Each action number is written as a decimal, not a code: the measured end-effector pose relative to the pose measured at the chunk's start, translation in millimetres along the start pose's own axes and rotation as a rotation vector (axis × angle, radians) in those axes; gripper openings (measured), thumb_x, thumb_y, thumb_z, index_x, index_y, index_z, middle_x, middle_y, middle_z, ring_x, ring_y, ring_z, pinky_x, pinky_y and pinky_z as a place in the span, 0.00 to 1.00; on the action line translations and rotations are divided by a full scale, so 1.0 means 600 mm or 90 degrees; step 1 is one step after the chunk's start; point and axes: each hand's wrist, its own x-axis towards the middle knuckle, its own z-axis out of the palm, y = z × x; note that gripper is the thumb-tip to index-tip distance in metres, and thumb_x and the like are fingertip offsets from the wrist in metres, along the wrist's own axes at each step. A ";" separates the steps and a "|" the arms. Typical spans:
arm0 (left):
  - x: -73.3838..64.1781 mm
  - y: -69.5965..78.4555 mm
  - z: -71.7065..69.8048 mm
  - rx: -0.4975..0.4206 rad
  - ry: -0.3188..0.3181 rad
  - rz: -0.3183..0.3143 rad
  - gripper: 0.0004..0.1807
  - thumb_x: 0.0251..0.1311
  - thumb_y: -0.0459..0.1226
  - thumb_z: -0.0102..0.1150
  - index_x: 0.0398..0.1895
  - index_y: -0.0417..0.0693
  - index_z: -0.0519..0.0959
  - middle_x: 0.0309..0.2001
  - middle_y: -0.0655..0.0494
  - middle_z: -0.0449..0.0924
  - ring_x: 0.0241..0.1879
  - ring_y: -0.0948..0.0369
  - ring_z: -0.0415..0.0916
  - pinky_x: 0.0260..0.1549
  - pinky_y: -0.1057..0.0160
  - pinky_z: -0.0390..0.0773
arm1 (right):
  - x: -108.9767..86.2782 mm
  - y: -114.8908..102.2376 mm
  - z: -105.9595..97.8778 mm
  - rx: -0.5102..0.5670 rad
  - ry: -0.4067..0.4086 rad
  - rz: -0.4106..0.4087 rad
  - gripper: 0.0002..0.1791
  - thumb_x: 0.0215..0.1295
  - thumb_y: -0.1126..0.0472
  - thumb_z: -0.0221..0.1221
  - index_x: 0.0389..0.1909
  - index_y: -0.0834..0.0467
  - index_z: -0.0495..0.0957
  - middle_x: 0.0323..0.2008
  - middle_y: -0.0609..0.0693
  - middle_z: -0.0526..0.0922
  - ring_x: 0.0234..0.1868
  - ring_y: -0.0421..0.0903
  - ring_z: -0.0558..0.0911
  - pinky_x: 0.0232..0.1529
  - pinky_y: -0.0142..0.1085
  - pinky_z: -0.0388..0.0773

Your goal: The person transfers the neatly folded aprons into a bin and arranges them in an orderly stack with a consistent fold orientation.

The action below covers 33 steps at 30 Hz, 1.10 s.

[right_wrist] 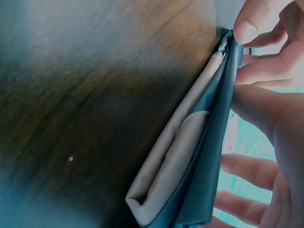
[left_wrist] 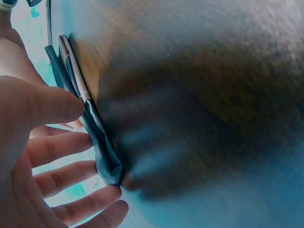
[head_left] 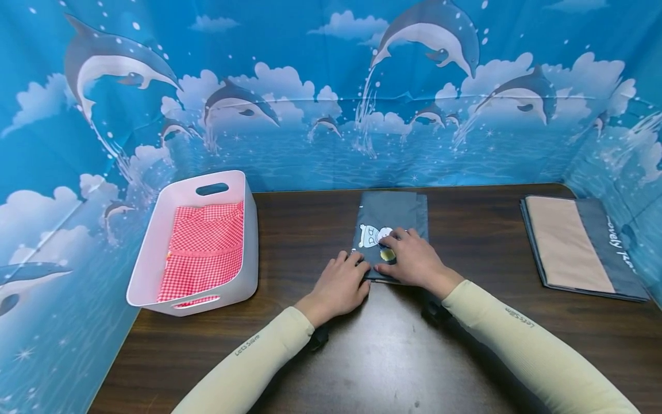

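Observation:
A folded dark grey cloth (head_left: 390,207) with a white cartoon bear print lies on the table in front of me. My left hand (head_left: 337,286) touches its near left corner with fingers extended. My right hand (head_left: 415,260) rests flat over the near right part, fingers spread across the print and thumb by the near edge. From the right wrist, the near edge of the cloth (right_wrist: 204,133) shows beige layers folded inside the grey. The left wrist view has the fingers (left_wrist: 71,145) straight along the bunched corner.
A white basket (head_left: 251,230) with handle cutouts stands at the left, holding red-and-white gingham cloth (head_left: 207,247). Far right lies another folded cloth (head_left: 571,244), beige and dark grey with white lettering. A dolphin-print curtain (head_left: 310,161) borders the brown wooden table (head_left: 305,218) at the back and sides.

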 end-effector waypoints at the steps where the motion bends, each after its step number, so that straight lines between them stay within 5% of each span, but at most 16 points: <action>1: 0.000 0.000 0.000 0.000 0.000 0.000 0.21 0.81 0.48 0.56 0.67 0.50 0.82 0.68 0.49 0.78 0.58 0.50 0.73 0.57 0.48 0.79 | 0.000 -0.001 0.000 0.001 -0.002 0.002 0.37 0.70 0.38 0.69 0.73 0.54 0.78 0.68 0.62 0.77 0.64 0.62 0.76 0.63 0.61 0.81; 18: -0.007 0.005 -0.004 0.007 0.023 0.025 0.14 0.79 0.47 0.59 0.56 0.51 0.85 0.54 0.52 0.80 0.47 0.52 0.73 0.50 0.50 0.80 | -0.013 -0.001 -0.001 0.001 -0.003 -0.020 0.36 0.66 0.36 0.71 0.68 0.51 0.81 0.69 0.61 0.77 0.66 0.63 0.76 0.62 0.63 0.80; 25: 0.012 0.002 -0.019 0.063 0.073 0.014 0.19 0.78 0.49 0.61 0.62 0.50 0.84 0.54 0.50 0.82 0.47 0.53 0.80 0.46 0.51 0.84 | -0.005 0.016 -0.015 0.055 0.036 -0.007 0.31 0.68 0.40 0.71 0.66 0.52 0.84 0.69 0.62 0.77 0.67 0.63 0.73 0.60 0.62 0.82; 29: 0.036 -0.008 -0.029 0.009 0.078 -0.030 0.25 0.77 0.49 0.63 0.69 0.46 0.79 0.65 0.45 0.79 0.59 0.49 0.79 0.55 0.47 0.84 | 0.000 0.041 -0.021 0.065 0.059 0.018 0.35 0.69 0.42 0.71 0.72 0.53 0.79 0.77 0.65 0.70 0.75 0.68 0.66 0.68 0.66 0.76; 33: 0.057 -0.017 -0.031 -0.057 0.031 -0.052 0.32 0.78 0.49 0.62 0.79 0.50 0.72 0.82 0.46 0.64 0.77 0.45 0.67 0.71 0.40 0.75 | 0.002 0.061 -0.024 0.091 0.023 0.052 0.40 0.70 0.39 0.69 0.77 0.53 0.74 0.82 0.67 0.62 0.81 0.71 0.61 0.70 0.71 0.71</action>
